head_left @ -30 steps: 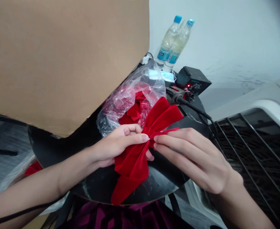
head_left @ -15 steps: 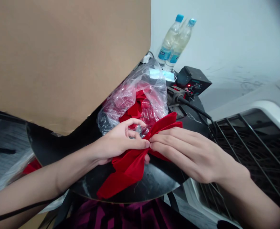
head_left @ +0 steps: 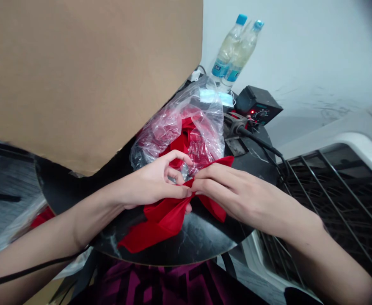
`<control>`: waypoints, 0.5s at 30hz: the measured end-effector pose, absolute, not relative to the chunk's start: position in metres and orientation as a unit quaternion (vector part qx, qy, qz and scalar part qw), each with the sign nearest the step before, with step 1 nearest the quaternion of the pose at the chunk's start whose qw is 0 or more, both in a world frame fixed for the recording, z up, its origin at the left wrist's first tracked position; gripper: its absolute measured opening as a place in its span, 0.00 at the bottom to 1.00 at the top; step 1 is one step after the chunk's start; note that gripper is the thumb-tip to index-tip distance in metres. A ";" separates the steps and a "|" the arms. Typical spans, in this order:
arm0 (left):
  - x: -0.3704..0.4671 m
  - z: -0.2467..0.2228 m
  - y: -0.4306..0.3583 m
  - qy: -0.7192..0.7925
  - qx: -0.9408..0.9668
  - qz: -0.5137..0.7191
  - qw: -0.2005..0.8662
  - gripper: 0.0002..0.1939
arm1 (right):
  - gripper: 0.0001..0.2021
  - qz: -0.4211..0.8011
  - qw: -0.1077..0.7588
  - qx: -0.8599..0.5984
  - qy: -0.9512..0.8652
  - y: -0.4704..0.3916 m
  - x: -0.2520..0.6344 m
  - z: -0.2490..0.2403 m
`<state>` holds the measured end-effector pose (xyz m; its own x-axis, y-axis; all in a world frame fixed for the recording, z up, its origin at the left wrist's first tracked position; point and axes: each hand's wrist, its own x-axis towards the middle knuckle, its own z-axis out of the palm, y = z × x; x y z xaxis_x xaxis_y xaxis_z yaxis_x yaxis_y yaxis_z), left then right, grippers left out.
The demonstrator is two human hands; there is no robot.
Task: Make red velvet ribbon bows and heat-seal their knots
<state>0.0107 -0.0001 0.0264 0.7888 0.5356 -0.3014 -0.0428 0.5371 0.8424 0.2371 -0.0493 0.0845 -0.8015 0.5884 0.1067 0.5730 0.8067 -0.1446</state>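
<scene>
A piece of red cloth, gathered at its middle like a bow, is held above the black table. My left hand pinches the gathered middle from the left, thumb on top and a fingertip showing beneath; its index finger curls clear of the cloth. From the right, my right hand is closed on the same middle, fingertips touching the left thumb. One end of the cloth hangs toward the lower left, the other fans out around my right hand. Just beyond lies an open clear plastic bag with more red cloth in it.
A large cardboard sheet blocks the upper left. Two bottles, a blue face mask and a black box with a dial stand behind the bag. A cable runs right, near a white-framed wire rack.
Both hands have shifted slightly left with the red cloth. The right-hand end of the cloth has folded lower, and my right fingers have drawn in closer around the middle.
</scene>
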 end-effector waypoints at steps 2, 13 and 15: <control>0.009 0.026 0.000 0.277 0.475 0.163 0.819 0.26 | 0.09 0.081 0.060 -0.312 -0.945 -0.049 0.237 0.082; 0.005 0.033 0.000 0.246 0.607 0.173 0.736 0.30 | 0.07 0.243 0.104 -0.398 -0.878 -0.049 0.231 0.086; 0.008 0.033 -0.001 0.256 0.623 0.193 0.713 0.29 | 0.07 0.257 0.121 -0.413 -0.865 -0.046 0.232 0.084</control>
